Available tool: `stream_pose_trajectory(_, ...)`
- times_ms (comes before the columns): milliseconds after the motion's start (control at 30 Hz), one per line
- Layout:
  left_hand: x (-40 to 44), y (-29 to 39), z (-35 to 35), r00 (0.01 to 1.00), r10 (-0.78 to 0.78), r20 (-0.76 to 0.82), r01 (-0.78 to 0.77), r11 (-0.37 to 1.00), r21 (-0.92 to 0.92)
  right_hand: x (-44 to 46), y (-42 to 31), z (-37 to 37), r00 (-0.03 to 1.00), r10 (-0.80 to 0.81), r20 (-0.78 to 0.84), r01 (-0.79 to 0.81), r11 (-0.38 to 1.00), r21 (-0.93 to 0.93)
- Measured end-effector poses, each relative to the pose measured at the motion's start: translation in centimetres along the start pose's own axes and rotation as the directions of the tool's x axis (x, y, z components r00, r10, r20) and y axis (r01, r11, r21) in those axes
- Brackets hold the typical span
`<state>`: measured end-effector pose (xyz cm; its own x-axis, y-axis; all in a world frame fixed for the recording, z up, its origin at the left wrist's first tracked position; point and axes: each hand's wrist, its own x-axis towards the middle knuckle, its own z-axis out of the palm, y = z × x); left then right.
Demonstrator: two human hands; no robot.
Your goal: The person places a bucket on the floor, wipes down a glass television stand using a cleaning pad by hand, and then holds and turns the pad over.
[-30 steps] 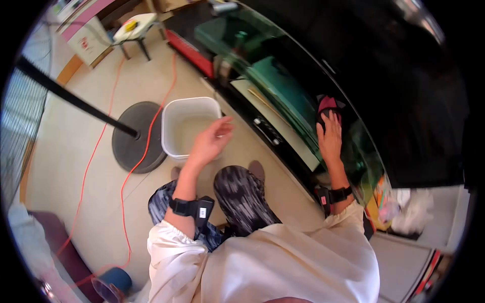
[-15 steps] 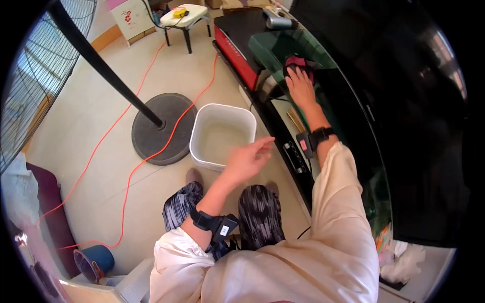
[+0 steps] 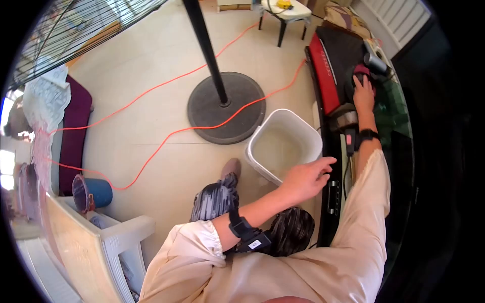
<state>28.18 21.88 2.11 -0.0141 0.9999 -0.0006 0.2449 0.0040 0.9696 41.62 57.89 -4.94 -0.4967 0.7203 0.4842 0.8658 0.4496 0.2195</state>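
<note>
Cloth, pink-and-black (image 3: 361, 69), now farther along green glass counter (image 3: 396, 98) under my spread right grip (image 3: 364, 97), near silver cylinder (image 3: 375, 62); far end looks reachable. Left grip (image 3: 306, 180) loosely spread.

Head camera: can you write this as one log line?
Right hand: on pink-black cloth | Left hand: empty, near white bucket

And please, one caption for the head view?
Right hand on a pink and black cloth; left hand near the white bucket.
</note>
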Motion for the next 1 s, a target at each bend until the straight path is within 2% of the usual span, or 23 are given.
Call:
stream_pose_trajectory(67, -0.1, -0.4, 0.3, 1.0, 0.021, 0.003, -0.02, 1.0, -0.005, -2.2, 0.1, -1.3, 0.998, -0.047, -0.029, 0.05, 0.994, 0.101)
stream_pose_trajectory(100, 0.1, -0.5, 0.0, 1.0, 0.025, -0.015, -0.025, 1.0, 0.019, -3.9, -0.1, -2.9, 0.999, -0.04, 0.006, 0.04, 0.994, 0.101)
stream_pose_trajectory(233, -0.1, -0.2, -0.1, 0.999, 0.038, 0.004, -0.038, 0.999, -0.014, -12.8, 1.1, -7.9, 0.999, -0.018, -0.028, 0.022, 0.987, 0.161)
stream_pose_trajectory(300, 0.2, -2.0, 0.6, 0.984, 0.133, -0.122, -0.144, 0.986, -0.086, -18.4, 1.2, -11.6, 1.0, 0.011, -0.025, -0.007, 0.987, 0.163)
stream_pose_trajectory(400, 0.8, -4.4, 1.2, 0.99, 0.064, -0.126, -0.066, 0.998, -0.016, -26.2, 1.7, -17.1, 0.995, 0.065, 0.073, -0.074, 0.99, 0.119)
stream_pose_trajectory(433, 0.4, -3.3, 0.4, 0.992, 0.03, -0.119, -0.007, 0.982, 0.191, -28.9, 1.5, -19.6, 0.99, 0.093, 0.103, -0.103, 0.989, 0.105)
stream_pose_trajectory(467, 0.7, -5.9, 0.4, 0.988, 0.077, -0.137, -0.061, 0.991, 0.116, -31.0, 1.3, -21.9, 0.984, 0.129, 0.123, -0.143, 0.983, 0.117)
stream_pose_trajectory(533, 1.0, -7.8, -0.2, 0.992, 0.097, -0.087, -0.086, 0.99, 0.113, -35.1, 0.8, -25.7, 0.974, 0.187, 0.13, -0.203, 0.971, 0.128)
stream_pose_trajectory(567, 1.6, -9.0, -0.8, 0.995, 0.072, -0.07, -0.058, 0.98, 0.188, -36.8, 0.5, -27.0, 0.97, 0.221, 0.103, -0.232, 0.966, 0.113)
stream_pose_trajectory(600, 1.1, -7.6, -1.3, 0.999, 0.006, -0.047, 0.0, 0.992, 0.125, -38.3, 0.5, -28.4, 0.966, 0.232, 0.117, -0.244, 0.964, 0.105)
stream_pose_trajectory(633, 1.5, -9.3, -1.6, 0.998, -0.035, -0.046, 0.038, 0.997, 0.069, -39.8, 0.9, -28.8, 0.961, 0.243, 0.135, -0.253, 0.966, 0.058)
stream_pose_trajectory(700, 1.1, -9.3, -1.8, 0.998, -0.056, -0.019, 0.057, 0.997, 0.044, -42.7, 0.5, -31.0, 0.94, 0.308, 0.149, -0.318, 0.947, 0.049)
stream_pose_trajectory(733, 1.0, -9.5, -2.4, 0.998, -0.058, -0.001, 0.058, 0.998, 0.037, -43.6, 0.1, -32.2, 0.93, 0.35, 0.107, -0.359, 0.931, 0.072)
stream_pose_trajectory(800, 0.9, -10.0, -2.4, 0.998, -0.057, 0.005, 0.056, 0.99, 0.126, -46.0, -0.4, -33.7, 0.905, 0.408, 0.12, -0.418, 0.905, 0.079)
stream_pose_trajectory(933, 0.2, -9.4, -3.4, 0.973, -0.224, 0.061, 0.216, 0.969, 0.117, -50.9, -0.9, -35.3, 0.834, 0.544, 0.094, -0.551, 0.826, 0.113)
stream_pose_trajectory(1000, -0.3, -8.7, -4.1, 0.974, -0.21, 0.087, 0.195, 0.969, 0.15, -53.5, -1.7, -36.3, 0.798, 0.597, 0.083, -0.602, 0.789, 0.12)
